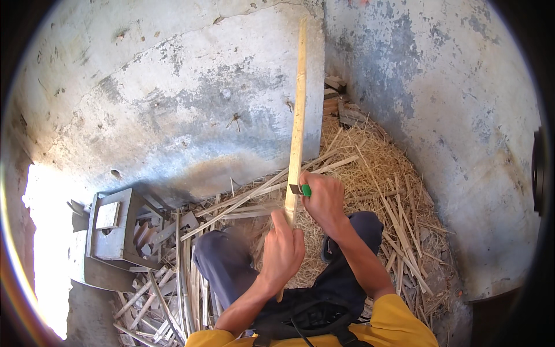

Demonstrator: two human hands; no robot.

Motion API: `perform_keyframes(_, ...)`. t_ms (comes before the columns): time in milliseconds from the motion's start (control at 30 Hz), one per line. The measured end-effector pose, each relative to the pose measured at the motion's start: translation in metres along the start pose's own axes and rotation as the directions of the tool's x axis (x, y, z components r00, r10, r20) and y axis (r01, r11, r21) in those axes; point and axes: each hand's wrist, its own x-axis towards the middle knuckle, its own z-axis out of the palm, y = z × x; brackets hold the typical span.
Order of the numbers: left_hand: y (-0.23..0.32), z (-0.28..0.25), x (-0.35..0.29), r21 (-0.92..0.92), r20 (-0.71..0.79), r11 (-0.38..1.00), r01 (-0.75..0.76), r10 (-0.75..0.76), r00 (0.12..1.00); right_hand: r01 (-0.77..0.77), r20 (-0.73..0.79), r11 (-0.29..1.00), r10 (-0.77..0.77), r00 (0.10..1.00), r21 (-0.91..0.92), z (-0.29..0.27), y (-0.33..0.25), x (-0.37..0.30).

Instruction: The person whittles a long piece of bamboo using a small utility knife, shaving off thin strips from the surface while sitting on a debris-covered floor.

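Note:
A long, pale bamboo strip stands up in front of me, its tip reaching high against the wall. My left hand is closed around its lower part, and a short end shows below the fist. Just above, my right hand grips a knife with a green handle. Its short, dark blade lies across the face of the strip, touching it or very close. Most of the knife's handle is hidden inside my fingers. Both of my knees, in dark trousers, are bent on either side of my hands.
Shavings are heaped ahead and to the right, with loose strips on them. Cut bamboo pieces lie scattered at lower left, near a grey wooden box-like piece. Worn plaster walls rise ahead and at right; a bright opening is at far left.

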Motion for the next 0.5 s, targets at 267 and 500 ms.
perform_keyframes(267, -0.007, 0.005, -0.022, 0.074, 0.109, 0.985, 0.157, -0.164, 0.980, -0.221, 0.012, 0.974, 0.222, 0.975, -0.041, 0.021, 0.036, 0.035)
perform_keyframes(500, -0.024, -0.010, -0.035, 0.099, 0.153, 0.984, 0.146, -0.160, 0.975, -0.346, -0.105, 0.937, 0.340, 0.935, -0.047, -0.004, 0.100, 0.097)
